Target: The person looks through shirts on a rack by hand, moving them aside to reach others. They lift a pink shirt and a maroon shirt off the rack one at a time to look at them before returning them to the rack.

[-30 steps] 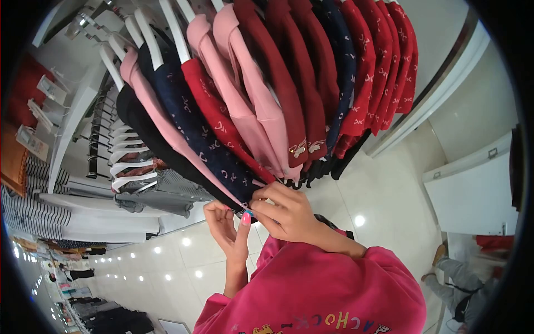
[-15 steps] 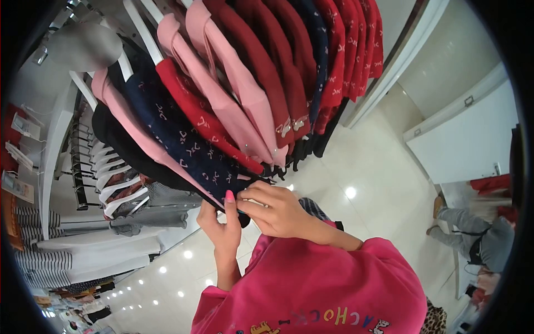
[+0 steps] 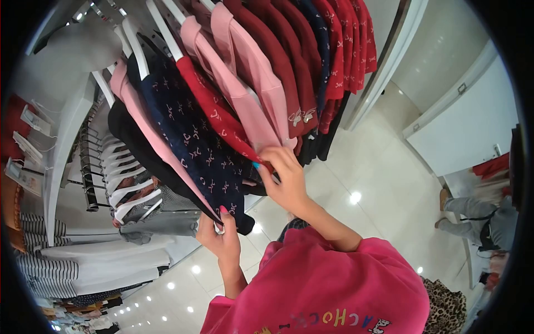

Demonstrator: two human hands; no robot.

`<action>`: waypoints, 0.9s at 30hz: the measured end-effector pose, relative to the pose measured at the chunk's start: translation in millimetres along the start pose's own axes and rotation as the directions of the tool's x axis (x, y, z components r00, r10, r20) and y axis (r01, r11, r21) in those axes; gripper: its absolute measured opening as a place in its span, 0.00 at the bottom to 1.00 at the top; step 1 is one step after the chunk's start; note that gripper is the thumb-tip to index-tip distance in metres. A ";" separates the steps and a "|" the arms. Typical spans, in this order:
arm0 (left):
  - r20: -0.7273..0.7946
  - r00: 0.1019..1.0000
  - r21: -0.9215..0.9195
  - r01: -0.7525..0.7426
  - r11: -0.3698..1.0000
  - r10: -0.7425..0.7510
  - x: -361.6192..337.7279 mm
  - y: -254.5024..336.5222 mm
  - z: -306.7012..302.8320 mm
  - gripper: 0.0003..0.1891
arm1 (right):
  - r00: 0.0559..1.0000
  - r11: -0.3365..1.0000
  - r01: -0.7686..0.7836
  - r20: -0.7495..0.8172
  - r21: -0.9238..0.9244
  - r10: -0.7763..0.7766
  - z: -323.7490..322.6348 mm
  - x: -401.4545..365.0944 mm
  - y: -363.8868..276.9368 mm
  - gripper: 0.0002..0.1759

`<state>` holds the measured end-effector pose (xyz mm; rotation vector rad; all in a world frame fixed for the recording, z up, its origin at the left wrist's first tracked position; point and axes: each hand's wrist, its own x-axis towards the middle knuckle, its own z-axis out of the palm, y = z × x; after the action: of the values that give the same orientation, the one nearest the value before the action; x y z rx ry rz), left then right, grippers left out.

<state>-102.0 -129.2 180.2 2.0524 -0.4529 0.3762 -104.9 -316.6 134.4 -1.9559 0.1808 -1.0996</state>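
My left hand (image 3: 220, 236) is closed in a pinch at the lower ends of a black garment (image 3: 158, 158), a pink garment (image 3: 146, 119) and a navy printed garment (image 3: 192, 145). Its thumb lies at the navy edge; exactly which layers it grips is partly hidden. Higher and to the right, my right hand (image 3: 286, 181) pinches the bottom end of a red printed garment (image 3: 214, 114) between thumb and fingers. Between the hands, the navy garment hangs spread, its print showing. Light pink garments (image 3: 253, 100) hang just beyond my right hand.
Dark red garments (image 3: 275, 67) and red printed garments (image 3: 353, 50) continue along the rack. White hangers (image 3: 125, 189) with grey clothes hang lower left. A white shelf edge (image 3: 64, 167) runs at left. Another person's legs (image 3: 467, 214) show at right on the shiny tiled floor (image 3: 384, 183).
My right hand has moved up and right, away from my left hand, and now pinches the red garment. The navy garment hangs more open. My left hand keeps its pinch low down.
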 end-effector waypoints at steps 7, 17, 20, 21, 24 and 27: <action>-0.149 0.989 -0.254 -0.047 0.966 0.008 -6.7 -12.1 3.3 0.08 | 0.886 0.715 -0.365 -0.013 0.596 0.463 -11.4 -40.9 1.7 0.08; 0.151 0.960 -0.154 -0.213 0.965 0.236 6.0 2.2 17.5 0.19 | 0.990 0.989 0.112 -0.093 0.092 -0.103 -34.0 -47.5 -33.0 0.09; 0.161 0.971 -0.228 -0.139 0.964 0.178 6.0 -0.9 18.5 0.18 | 0.956 0.956 0.294 0.020 -0.001 -0.294 -19.8 -53.6 -53.6 0.11; 0.136 0.973 -0.248 -0.149 0.957 0.186 4.7 -5.7 23.7 0.18 | 0.951 0.952 0.307 0.038 -0.014 -0.307 -14.7 -56.7 -56.4 0.11; 0.109 0.979 -0.204 -0.145 0.968 0.170 9.1 -6.6 25.3 0.15 | 0.936 0.936 0.350 0.054 -0.038 -0.348 -8.3 -58.1 -58.0 0.15; 0.246 0.969 -0.184 0.039 0.982 0.007 19.6 2.2 17.7 0.14 | 0.941 0.936 0.340 0.034 -0.097 -0.338 -22.6 -40.9 -54.3 0.14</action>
<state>-84.3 -148.8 181.9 1.9234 -0.5984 0.0635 -161.0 -276.7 154.3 -2.1398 -0.1189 -1.3150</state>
